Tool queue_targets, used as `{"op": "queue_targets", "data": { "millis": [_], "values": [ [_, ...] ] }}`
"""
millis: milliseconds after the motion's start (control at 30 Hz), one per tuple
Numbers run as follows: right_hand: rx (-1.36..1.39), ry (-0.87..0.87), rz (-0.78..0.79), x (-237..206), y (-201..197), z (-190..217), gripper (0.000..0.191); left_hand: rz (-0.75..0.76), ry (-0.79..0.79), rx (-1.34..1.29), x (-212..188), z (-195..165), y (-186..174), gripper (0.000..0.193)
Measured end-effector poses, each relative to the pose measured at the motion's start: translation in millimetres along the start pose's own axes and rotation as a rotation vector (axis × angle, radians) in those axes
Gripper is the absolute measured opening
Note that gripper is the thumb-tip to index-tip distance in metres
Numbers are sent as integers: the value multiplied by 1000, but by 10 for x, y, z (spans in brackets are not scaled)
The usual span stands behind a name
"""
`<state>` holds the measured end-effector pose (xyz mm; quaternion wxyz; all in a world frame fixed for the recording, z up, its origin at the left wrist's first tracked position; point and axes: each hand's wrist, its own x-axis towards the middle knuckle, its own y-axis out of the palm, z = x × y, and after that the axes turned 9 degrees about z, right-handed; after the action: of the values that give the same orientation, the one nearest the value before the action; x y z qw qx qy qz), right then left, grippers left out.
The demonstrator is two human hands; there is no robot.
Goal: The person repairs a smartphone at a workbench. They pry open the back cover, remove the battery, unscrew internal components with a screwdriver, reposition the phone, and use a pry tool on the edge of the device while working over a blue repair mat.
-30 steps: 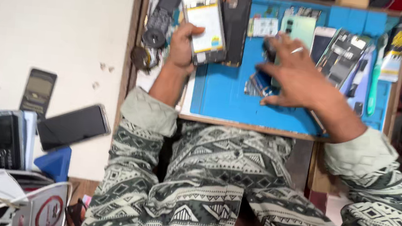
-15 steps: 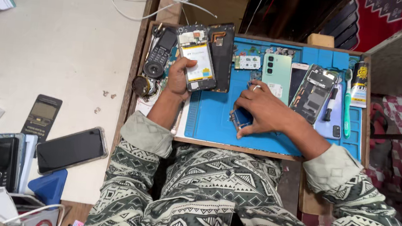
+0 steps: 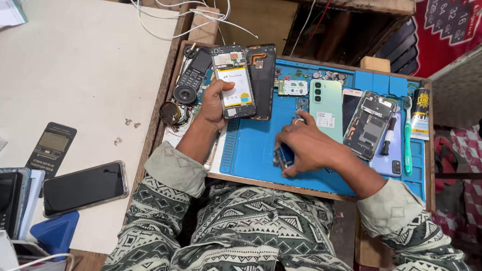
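Holding opened phone [image 3: 235, 82], left hand [image 3: 213, 105] wrapped.

The person wears a long-sleeved garment in a dark green and cream geometric print: bands of zigzags, triangles, diamonds and stripes run across both sleeves and the body. Each sleeve ends in a plain pale grey-green cuff, turned back at the forearm. The left hand [image 3: 216, 101] and right hand [image 3: 304, 145] are bare, without gloves. No watch is visible.
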<state>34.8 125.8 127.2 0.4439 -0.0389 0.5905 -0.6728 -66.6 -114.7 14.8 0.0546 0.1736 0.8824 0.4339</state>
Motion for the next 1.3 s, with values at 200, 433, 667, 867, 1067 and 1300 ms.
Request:
{"op": "queue_targets", "data": {
  "millis": [200,433,667,867,1067,1300],
  "values": [
    [3,-125,-127,-78,49,-87,59,8,-10,-14,18,18,-14,53],
    [340,-250,-587,-63,104,-373,30,0,-24,-47,51,29,-81,50],
    [908,-165,-1033,71,46,-953,26,122,-287,74,5,-41,-192,50],
    [1373,-99,-949,193,-107,-1497,37,387,-697,460,-175,142,-54,65],
    [1244,-7,-751,570,-106,-1503,38,742,-756,686,-167,281,73,69],
    [1190,-51,-507,1140,-259,-1017,50,867,-717,793,-164,385,95,61]
  ]
}}
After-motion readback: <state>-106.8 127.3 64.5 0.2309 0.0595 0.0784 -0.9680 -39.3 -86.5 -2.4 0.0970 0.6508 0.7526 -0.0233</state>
